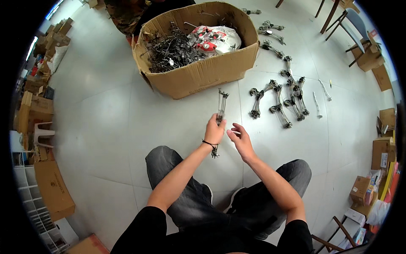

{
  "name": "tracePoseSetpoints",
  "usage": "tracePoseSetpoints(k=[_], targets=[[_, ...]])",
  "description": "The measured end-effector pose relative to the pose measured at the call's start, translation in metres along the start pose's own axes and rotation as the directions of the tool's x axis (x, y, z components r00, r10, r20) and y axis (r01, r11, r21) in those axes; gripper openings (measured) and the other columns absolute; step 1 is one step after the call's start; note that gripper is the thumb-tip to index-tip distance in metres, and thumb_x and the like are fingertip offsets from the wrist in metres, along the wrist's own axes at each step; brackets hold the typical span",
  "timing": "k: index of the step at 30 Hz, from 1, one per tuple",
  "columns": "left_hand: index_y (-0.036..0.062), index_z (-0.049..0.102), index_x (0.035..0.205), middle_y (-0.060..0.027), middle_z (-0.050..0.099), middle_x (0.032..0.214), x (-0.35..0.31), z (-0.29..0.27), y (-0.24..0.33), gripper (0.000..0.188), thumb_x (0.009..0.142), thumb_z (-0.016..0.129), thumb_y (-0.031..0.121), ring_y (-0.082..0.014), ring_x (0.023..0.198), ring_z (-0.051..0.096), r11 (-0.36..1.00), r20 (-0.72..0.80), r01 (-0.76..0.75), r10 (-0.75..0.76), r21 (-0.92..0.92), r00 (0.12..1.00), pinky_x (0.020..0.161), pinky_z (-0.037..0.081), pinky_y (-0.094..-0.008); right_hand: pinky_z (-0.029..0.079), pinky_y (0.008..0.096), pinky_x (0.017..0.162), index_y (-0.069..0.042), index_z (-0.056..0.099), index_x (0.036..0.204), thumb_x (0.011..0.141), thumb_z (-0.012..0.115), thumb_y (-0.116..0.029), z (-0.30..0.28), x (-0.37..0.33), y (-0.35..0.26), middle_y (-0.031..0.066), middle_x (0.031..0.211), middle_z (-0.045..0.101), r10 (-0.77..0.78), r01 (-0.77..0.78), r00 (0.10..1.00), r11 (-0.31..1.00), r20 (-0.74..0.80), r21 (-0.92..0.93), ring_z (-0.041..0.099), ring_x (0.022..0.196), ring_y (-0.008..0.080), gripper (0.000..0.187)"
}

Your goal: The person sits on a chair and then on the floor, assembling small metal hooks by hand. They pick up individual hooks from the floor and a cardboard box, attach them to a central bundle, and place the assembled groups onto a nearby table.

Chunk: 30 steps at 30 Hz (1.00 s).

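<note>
My left hand (214,129) is closed round a bundle of thin metal wire pieces with dark ends (223,101), held upright above the floor. Its upper end sticks out past my fingers and its lower end shows below my wrist. Just to the right, my right hand (241,142) is apart from the bundle, fingers curled, with a thin white strip (235,132) between thumb and fingers. Similar wire bundles (279,106) lie in a cluster on the floor to the right, and several more trail away toward the far side.
A large open cardboard box (198,82) stands ahead, holding a heap of loose dark wire pieces (171,51) and a white-and-red plastic bag (218,39). Thin white strips (317,105) lie at right. A chair (356,26) stands far right; cartons (53,188) line the left side.
</note>
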<state>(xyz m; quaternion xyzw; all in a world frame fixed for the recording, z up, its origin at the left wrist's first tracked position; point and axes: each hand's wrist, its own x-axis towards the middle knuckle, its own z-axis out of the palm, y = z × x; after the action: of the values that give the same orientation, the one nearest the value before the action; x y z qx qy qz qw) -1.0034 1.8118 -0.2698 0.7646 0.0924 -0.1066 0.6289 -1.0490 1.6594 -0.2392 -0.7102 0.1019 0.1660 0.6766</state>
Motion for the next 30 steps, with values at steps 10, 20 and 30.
tracePoseSetpoints(k=[10, 20, 30], targets=[[-0.0036, 0.036, 0.134, -0.0289, 0.067, 0.097, -0.025, 0.039, 0.035, 0.052, 0.087, 0.056, 0.007, -0.0465, 0.088, 0.066, 0.921, 0.351, -0.294, 0.195, 0.256, 0.916, 0.078, 0.052, -0.0521, 0.052, 0.0341, 0.088, -0.001, 0.052, 0.123, 0.098, 0.064, -0.033, -0.008, -0.001, -0.005, 0.0090, 0.114, 0.062, 0.167, -0.194, 0.981, 0.793, 0.100, 0.578, 0.061, 0.105, 0.0168, 0.042], [0.0026, 0.042, 0.142, -0.0197, 0.066, 0.114, -0.029, 0.028, 0.122, 0.058, 0.089, 0.062, 0.010, -0.0367, 0.109, 0.062, 0.666, 0.472, -0.695, 0.537, 0.272, 0.699, 0.098, 0.047, -0.0425, 0.052, 0.0332, 0.068, -0.008, 0.049, 0.100, 0.101, 0.060, -0.027, -0.079, 0.034, -0.063, 0.0045, 0.078, 0.057, 0.194, 0.121, 0.935, 0.610, -0.296, 0.783, 0.063, 0.078, 0.0201, 0.022], [0.0011, 0.069, 0.099, -0.0200, 0.070, 0.094, 0.140, -0.144, 0.203, 0.021, 0.091, 0.058, 0.017, -0.0379, 0.091, 0.067, 0.510, 0.089, -0.366, 0.488, 0.778, 0.868, 0.082, 0.053, -0.0456, 0.025, 0.0217, 0.046, -0.014, 0.048, 0.116, 0.091, 0.060, 0.002, -0.172, 0.001, -0.024, -0.0045, 0.074, 0.041, 0.112, 0.025, 0.988, 0.564, -0.106, 0.826, 0.034, 0.055, 0.0056, 0.032]])
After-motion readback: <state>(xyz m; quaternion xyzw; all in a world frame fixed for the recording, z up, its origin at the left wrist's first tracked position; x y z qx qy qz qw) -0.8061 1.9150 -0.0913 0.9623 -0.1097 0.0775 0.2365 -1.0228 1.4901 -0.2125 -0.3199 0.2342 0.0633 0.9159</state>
